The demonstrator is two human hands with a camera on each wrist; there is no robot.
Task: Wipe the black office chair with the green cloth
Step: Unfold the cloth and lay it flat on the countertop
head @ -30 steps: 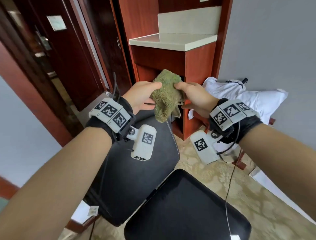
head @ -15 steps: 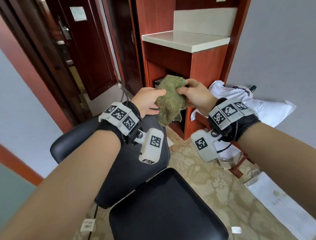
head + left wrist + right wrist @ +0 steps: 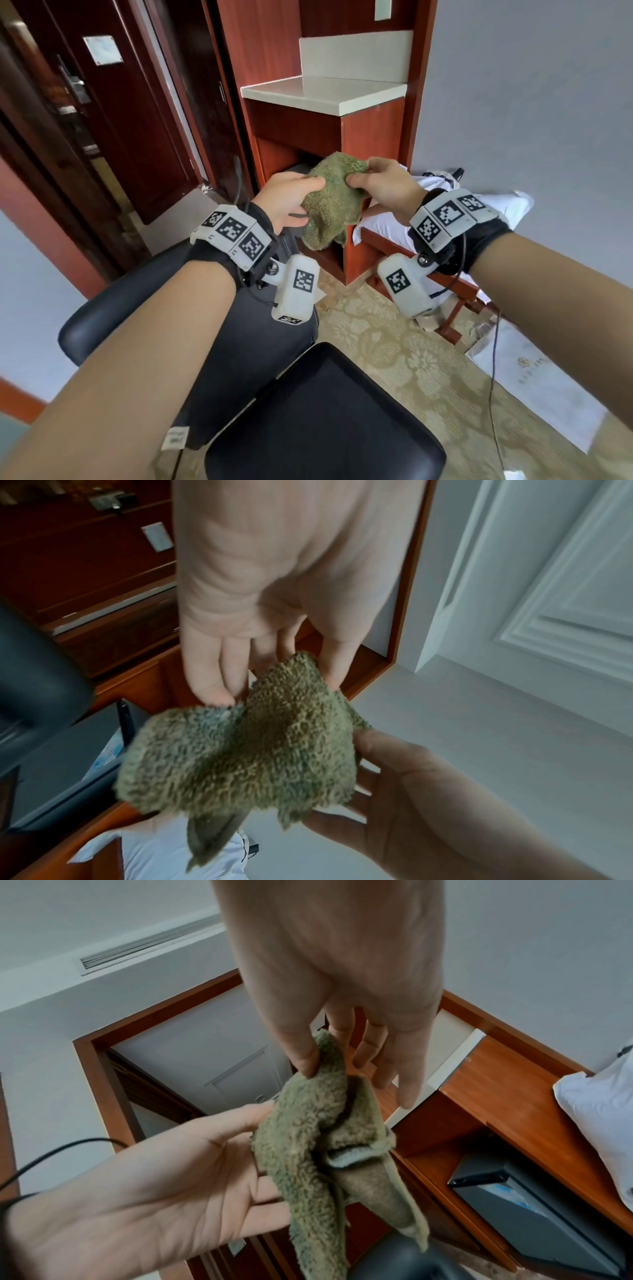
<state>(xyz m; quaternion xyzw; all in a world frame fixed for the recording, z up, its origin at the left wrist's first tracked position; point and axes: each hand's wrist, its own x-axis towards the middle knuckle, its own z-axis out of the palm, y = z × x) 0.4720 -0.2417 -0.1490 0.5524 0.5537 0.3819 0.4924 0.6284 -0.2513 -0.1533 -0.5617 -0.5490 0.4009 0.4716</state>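
The green cloth (image 3: 330, 202) hangs crumpled in the air between both hands, above the top of the chair's back. My left hand (image 3: 291, 202) pinches its left edge with thumb and fingers. My right hand (image 3: 380, 185) pinches its upper right edge between thumb and forefinger, the other fingers straight. The black office chair (image 3: 260, 346) stands below my forearms, its backrest to the left and its seat (image 3: 325, 418) at the bottom middle. In the left wrist view the cloth (image 3: 240, 756) bunches below my fingertips; in the right wrist view the cloth (image 3: 318, 1137) droops in folds.
A red-brown wooden cabinet (image 3: 370, 137) with a pale counter top (image 3: 325, 94) stands right behind the cloth. White bedding (image 3: 479, 209) lies on a stand at the right. Dark wooden doors (image 3: 113, 120) fill the left. A white paper bag (image 3: 534, 387) lies on the patterned carpet.
Both hands have stayed on the cloth and shifted their pinch along it, bunching it wider. My head view has swung left and back, showing more of the chair back.
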